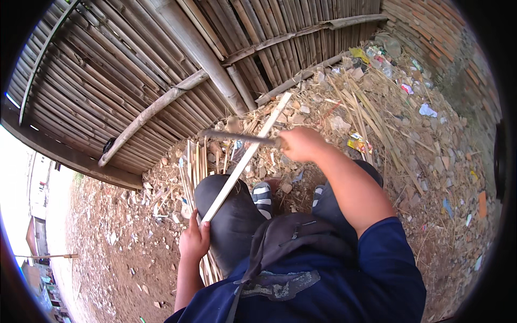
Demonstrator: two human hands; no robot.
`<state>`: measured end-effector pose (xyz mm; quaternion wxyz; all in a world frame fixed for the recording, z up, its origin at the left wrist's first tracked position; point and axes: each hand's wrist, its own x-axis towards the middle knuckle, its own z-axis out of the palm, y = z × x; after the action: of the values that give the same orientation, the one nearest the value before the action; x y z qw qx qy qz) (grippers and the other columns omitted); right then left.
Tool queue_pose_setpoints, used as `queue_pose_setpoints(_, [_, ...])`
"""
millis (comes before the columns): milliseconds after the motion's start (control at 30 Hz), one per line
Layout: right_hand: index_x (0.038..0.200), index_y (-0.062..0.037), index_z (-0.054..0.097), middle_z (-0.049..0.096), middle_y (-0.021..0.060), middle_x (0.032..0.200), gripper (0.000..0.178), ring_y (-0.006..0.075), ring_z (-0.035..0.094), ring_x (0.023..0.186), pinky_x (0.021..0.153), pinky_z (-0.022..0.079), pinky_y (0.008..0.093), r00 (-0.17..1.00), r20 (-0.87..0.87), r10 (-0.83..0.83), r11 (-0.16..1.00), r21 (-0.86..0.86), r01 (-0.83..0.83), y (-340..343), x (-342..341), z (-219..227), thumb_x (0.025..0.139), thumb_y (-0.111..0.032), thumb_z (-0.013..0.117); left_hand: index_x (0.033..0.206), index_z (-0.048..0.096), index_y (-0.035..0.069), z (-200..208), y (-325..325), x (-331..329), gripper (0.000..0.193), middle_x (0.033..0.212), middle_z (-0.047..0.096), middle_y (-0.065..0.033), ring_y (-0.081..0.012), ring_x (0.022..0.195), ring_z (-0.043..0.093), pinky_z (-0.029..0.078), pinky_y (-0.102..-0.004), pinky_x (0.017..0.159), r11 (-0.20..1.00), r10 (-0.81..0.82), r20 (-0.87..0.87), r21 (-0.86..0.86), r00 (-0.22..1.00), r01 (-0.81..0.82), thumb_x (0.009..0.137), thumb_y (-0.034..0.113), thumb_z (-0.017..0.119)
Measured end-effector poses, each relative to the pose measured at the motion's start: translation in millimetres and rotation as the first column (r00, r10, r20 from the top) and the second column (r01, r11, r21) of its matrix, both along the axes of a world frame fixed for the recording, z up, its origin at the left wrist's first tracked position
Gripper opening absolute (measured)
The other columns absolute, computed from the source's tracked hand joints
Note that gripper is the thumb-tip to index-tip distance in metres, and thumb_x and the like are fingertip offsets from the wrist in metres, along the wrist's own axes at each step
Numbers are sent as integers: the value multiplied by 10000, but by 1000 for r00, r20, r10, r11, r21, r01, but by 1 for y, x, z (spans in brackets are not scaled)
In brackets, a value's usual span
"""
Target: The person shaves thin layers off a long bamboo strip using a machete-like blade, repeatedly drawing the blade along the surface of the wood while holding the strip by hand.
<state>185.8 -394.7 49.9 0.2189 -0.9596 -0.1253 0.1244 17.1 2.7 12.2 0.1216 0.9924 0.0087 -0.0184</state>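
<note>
A long pale bamboo strip (249, 155) slants up and away from my left knee. Its near end is in my left hand (195, 240), whose fingers close round it beside the knee. My right hand (301, 144) is wrapped round the handle of a dark-bladed machete (237, 137). The blade points left and crosses the strip towards its far part; it is a little blurred, and I cannot tell whether it touches or cuts in. More split bamboo strips (195, 167) stand in a bundle by my left leg.
A bamboo slat wall (134, 70) rises ahead, with a thick bamboo post (202, 54). Stones and litter cover the ground (134, 253). Loose bamboo strips (371, 124) lie ahead to the right, near a brick wall (431, 37). My sandalled foot (262, 199) is between my knees.
</note>
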Motion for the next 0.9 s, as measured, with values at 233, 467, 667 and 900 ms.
queue_pose_setpoints(233, [1046, -106, 713, 733, 102, 936, 169, 242, 709, 895, 813, 562, 428, 999, -52, 13, 988, 153, -5, -14, 11, -2, 905, -191, 679, 1486, 405, 20, -21, 3, 3, 628, 706, 672, -253, -472, 675, 674, 518, -565, 595, 991, -6, 105, -135, 994, 20, 1037, 452, 480])
queue_pose_setpoints(467, [1126, -78, 672, 711, 90, 904, 214, 210, 683, 819, 770, 571, 402, 968, 25, -249, 958, 154, 242, -36, 30, -14, 950, -194, 639, 1502, 382, 18, -2, 1, 3, 645, 712, 674, -257, -478, 672, 669, 517, -563, 612, 996, -26, 27, -84, 999, 28, 1039, 458, 471])
queue_pose_setpoints(667, [959, -69, 669, 682, 104, 819, 141, 250, 664, 764, 751, 555, 401, 987, 111, 116, 992, -66, -109, -1, -5, 0, 906, -197, 689, 1505, 370, 16, -11, 7, 2, 653, 740, 678, -276, -504, 728, 669, 519, -575, 659, 990, -23, 32, -142, 999, 27, 1046, 474, 446])
queue_pose_setpoints(900, [1067, -90, 691, 702, 76, 866, 171, 198, 670, 767, 740, 560, 399, 965, 64, -256, 942, 239, 234, -40, 39, -41, 916, -161, 653, 1511, 357, 31, 1, 1, 7, 640, 776, 682, -296, -522, 801, 672, 514, -576, 715, 977, -14, -39, -215, 999, 5, 1055, 472, 441])
